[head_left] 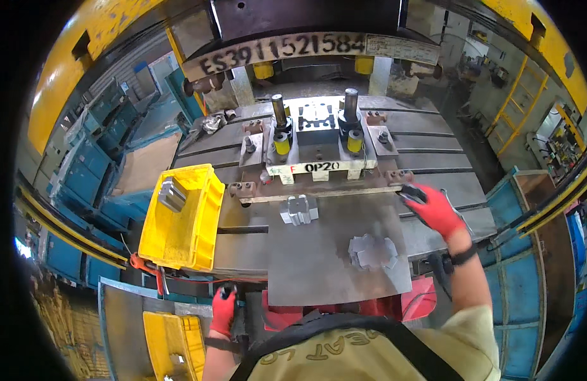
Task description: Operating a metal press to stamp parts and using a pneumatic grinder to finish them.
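Note:
My right hand [435, 211], in a red glove with dark fingertips, reaches over the press bed beside the front right corner of the die [319, 146]. Its fingers stretch leftward, and I see nothing held in them. Low on the left, my left hand [223, 312], in a matching glove, is in front of the bed with its fingers curled; whatever they close on is hidden. Between the hands, a grey metal plate [331, 279] carries a small stack of bent metal parts [299, 210] at its back left and a pile of flat metal blanks [373, 252] at its right.
A yellow bin [211, 219] with a few metal parts [172, 194] stands left of the plate. Another yellow bin [155, 343] is lower left. The die has two upright guide posts [350, 105], beneath the raised press ram [306, 19]. Blue racks flank both sides.

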Demonstrator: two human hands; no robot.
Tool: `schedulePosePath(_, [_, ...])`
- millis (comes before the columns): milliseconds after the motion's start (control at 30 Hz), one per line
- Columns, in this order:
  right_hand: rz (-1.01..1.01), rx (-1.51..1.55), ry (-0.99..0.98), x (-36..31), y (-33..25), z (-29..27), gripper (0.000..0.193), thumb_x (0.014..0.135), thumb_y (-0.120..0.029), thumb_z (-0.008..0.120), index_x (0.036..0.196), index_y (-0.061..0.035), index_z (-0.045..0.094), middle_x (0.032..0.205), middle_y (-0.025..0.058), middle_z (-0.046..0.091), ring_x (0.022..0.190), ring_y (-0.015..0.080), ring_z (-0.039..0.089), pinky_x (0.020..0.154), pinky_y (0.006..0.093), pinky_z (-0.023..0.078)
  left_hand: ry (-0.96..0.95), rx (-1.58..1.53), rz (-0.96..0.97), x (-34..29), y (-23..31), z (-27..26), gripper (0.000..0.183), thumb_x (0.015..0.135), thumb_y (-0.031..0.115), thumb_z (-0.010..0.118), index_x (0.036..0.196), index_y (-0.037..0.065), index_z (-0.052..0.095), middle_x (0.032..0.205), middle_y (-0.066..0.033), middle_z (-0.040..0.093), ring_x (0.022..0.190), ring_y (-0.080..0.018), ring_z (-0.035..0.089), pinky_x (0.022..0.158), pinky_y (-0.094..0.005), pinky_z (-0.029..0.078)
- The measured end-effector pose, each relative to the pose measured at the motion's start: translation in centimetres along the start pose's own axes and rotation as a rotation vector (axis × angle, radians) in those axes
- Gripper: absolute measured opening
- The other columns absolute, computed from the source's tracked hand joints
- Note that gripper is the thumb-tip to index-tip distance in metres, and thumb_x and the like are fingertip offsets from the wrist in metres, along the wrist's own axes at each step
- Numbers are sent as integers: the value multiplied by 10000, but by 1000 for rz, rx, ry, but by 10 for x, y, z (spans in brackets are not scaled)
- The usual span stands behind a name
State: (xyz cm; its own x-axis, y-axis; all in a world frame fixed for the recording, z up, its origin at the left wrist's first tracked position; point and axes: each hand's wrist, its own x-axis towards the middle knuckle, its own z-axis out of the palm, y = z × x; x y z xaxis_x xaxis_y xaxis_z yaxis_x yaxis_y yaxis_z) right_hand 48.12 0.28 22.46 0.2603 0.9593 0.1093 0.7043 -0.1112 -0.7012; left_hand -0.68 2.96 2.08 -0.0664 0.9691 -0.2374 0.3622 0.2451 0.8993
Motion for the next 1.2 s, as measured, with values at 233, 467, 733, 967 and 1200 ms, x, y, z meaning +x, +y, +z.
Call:
schedulePosePath(233, [763, 545, 669, -171, 205, 21, 363, 752, -332, 535, 819, 24, 553, 736, 82, 551, 601, 160, 497, 561, 310, 398, -722, 203, 235, -43, -25, 48, 340, 769, 173, 542, 1070, 54, 440, 1137, -104, 412, 985, -168, 435, 807, -267, 379])
schedulePosePath(467, [1002, 716, 192, -237, 239, 111, 451, 767, -384, 480, 1138, -134, 419, 1003, 50, 518, 796, 155, 512, 594, 329, 432, -795, 59, 218, -15, -63, 79, 443, 768, 200, 545, 1139, 73, 339, 1072, -72, 439, 945, -183, 457, 772, -279, 401])
schedulePosePath(733, [936, 548, 193, -211, 195, 108, 344, 759, -381, 486, 976, -116, 530, 805, 45, 567, 629, 175, 536, 497, 310, 423, -690, -278, -294, 4, -84, 101, 424, 754, 235, 569, 1101, 67, 391, 1006, -46, 474, 841, -148, 500, 639, -275, 450])
schedulePosePath(967, [788, 330, 170, -216, 243, 120, 351, 760, -380, 478, 994, -121, 516, 847, 51, 569, 700, 177, 545, 503, 333, 427, -681, -320, -40, 14, -63, 121, 423, 756, 240, 565, 1103, 67, 395, 997, -46, 481, 834, -148, 504, 638, -274, 450])
schedulePosePath(1200, [646, 132, 82, -217, 242, 122, 390, 764, -359, 487, 1074, -124, 465, 919, 27, 550, 748, 154, 530, 554, 303, 433, -714, -296, 59, 9, -57, 112, 423, 759, 245, 560, 1106, 66, 398, 988, -45, 488, 827, -148, 508, 638, -273, 450])
